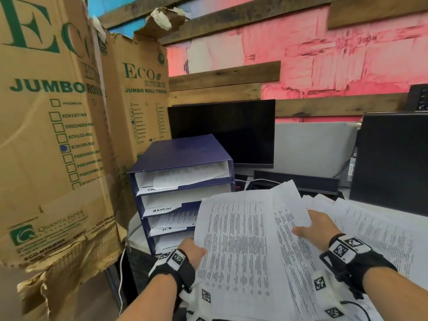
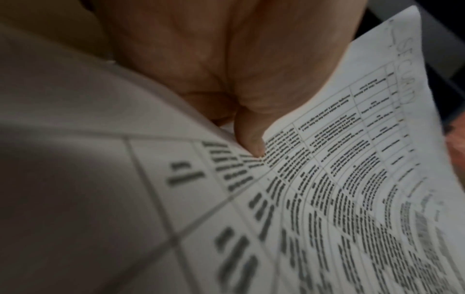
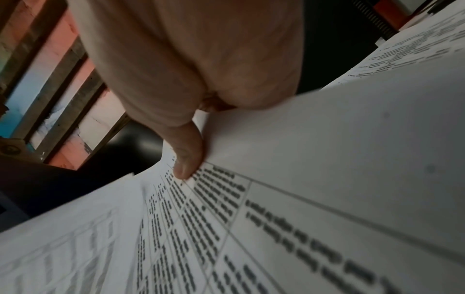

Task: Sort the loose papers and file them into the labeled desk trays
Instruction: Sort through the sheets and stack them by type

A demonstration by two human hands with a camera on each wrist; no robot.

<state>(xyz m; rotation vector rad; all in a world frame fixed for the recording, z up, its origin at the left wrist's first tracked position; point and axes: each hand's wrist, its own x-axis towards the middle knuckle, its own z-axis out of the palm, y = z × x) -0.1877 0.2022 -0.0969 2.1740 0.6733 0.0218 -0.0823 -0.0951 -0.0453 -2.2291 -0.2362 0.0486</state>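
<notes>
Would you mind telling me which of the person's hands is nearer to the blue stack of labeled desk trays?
Left. The left hand holds the sheet's edge just in front of the desk trays' lowest slots; the right hand holds the papers farther right, well clear of the trays.

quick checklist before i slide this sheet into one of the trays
1. Left hand grips the sheet at its left edge: ok.
2. Right hand grips its own paper, thumb on top: ok.
3. Heading on the sheet read: pencilled word at the top edge in the left wrist view, too faint to be sure: cannot tell.
4. Tray labels legible: ADMIN label clear, others partly hidden: not ok.
5. Slots of the blue tray stack have room: ok.
</notes>
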